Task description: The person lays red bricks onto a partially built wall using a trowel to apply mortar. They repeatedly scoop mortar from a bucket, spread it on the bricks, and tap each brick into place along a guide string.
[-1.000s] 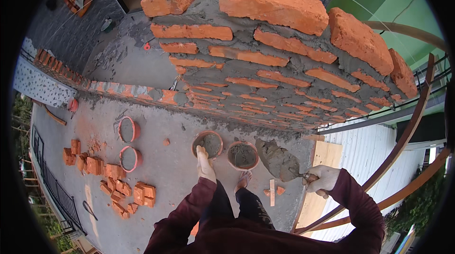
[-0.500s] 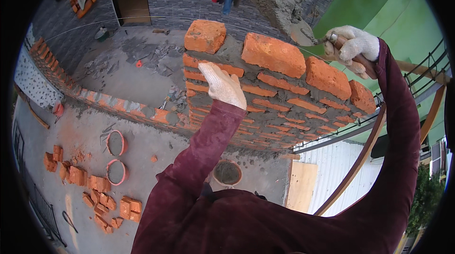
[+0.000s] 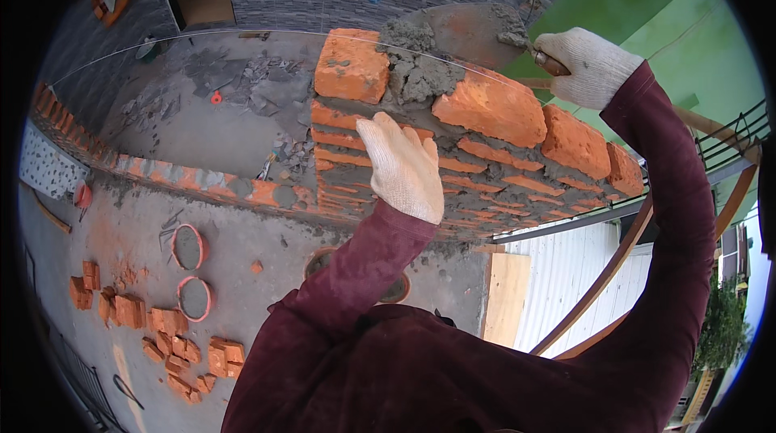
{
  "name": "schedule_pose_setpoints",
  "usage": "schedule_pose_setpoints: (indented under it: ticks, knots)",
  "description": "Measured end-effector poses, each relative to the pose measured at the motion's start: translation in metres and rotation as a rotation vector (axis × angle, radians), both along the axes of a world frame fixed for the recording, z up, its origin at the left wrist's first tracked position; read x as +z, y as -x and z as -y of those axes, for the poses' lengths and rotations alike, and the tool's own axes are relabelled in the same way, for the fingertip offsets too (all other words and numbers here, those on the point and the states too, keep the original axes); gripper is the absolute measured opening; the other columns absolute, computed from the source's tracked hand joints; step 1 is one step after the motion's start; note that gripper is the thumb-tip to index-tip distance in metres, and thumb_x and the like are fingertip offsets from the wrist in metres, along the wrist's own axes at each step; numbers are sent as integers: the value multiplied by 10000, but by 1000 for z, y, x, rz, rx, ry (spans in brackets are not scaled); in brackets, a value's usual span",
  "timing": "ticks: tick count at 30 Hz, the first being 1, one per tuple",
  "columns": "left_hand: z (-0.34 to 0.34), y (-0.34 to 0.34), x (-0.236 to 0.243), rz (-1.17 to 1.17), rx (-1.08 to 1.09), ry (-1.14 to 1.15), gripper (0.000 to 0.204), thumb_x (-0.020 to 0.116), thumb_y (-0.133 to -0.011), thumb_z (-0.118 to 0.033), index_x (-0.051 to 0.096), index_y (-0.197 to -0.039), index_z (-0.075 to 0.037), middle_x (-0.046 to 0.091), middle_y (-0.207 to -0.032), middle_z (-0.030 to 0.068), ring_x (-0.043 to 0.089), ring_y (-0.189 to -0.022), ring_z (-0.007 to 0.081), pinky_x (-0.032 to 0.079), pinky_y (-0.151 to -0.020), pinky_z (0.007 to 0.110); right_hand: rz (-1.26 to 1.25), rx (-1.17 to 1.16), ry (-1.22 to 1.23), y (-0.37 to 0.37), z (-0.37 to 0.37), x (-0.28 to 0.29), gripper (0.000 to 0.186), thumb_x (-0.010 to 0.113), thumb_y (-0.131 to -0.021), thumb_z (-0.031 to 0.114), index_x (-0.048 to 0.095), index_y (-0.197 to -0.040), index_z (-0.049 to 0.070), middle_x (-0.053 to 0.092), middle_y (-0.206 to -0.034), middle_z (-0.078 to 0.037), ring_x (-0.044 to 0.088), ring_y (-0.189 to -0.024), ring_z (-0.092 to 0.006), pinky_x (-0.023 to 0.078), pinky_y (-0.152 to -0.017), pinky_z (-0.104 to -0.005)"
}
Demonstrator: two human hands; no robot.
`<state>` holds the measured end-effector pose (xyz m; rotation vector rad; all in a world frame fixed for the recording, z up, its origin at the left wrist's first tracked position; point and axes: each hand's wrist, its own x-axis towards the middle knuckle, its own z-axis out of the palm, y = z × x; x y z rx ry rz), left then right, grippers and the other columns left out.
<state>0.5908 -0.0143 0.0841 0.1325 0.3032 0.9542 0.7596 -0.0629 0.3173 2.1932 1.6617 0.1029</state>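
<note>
My right hand (image 3: 592,67), in a pale knit glove, is wrapped round the wooden handle of a trowel (image 3: 477,38). The trowel's broad blade is tilted over the top of a brick wall (image 3: 388,142). Grey mortar (image 3: 419,77) lies heaped in the gap between the end brick (image 3: 351,67) and a longer brick (image 3: 491,108), and some clings to the blade. My left hand (image 3: 404,170), gloved too, is empty with fingers stretched out, in front of the wall face just below that gap. Whether it touches the wall I cannot tell.
A thin string (image 3: 267,31) runs along the wall top. Mortar buckets (image 3: 194,298) and loose bricks (image 3: 129,310) stand on the floor at lower left. A low brick wall (image 3: 202,181) extends left. Bamboo poles (image 3: 602,275) and metal railing (image 3: 740,142) are at right.
The trowel has come down and left onto the wall top, and much of its mortar now sits in the gap. My left hand has shifted slightly right and down.
</note>
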Motion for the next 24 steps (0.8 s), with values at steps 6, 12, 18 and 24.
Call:
schedule_pose_setpoints:
  ticks: [6,12,18,24]
  knots:
    - [-10,13,-14,41,-79,-34,800,453,-1019,-690,329,-1470,-42,302,-1062,19,337,-1030,164,112,-1222,429,-195,-103,-193,17,63,45,350,650,-796,154,637,-1111,3,583,-770,-171,671,-840,-363,518,-797,-481]
    - [-6,35,-23,-132,-179,-435,996,390,-1020,-696,-122,-1641,-110,-196,-1707,161,-182,-1577,301,-28,-1275,505,-954,-432,-146,0,32,55,412,638,-964,355,610,-1051,-46,545,-677,-41,517,-392,-124,424,-303,-269]
    - [10,33,-40,-79,-161,-352,933,357,-1042,-670,-92,-1652,-125,-136,-1717,176,-115,-1590,333,1,-1276,515,-829,-554,224,5,-83,48,455,504,-1049,394,637,-1002,-38,547,-603,-34,436,-327,-117,401,-275,-315]
    - [4,30,-38,-50,-137,-333,928,359,-1045,-664,-86,-1652,-122,-135,-1719,170,-109,-1592,328,-1,-1277,517,-770,-579,278,6,-48,37,377,508,-1039,354,653,-1065,6,546,-595,-25,454,-390,-119,387,-354,-330]
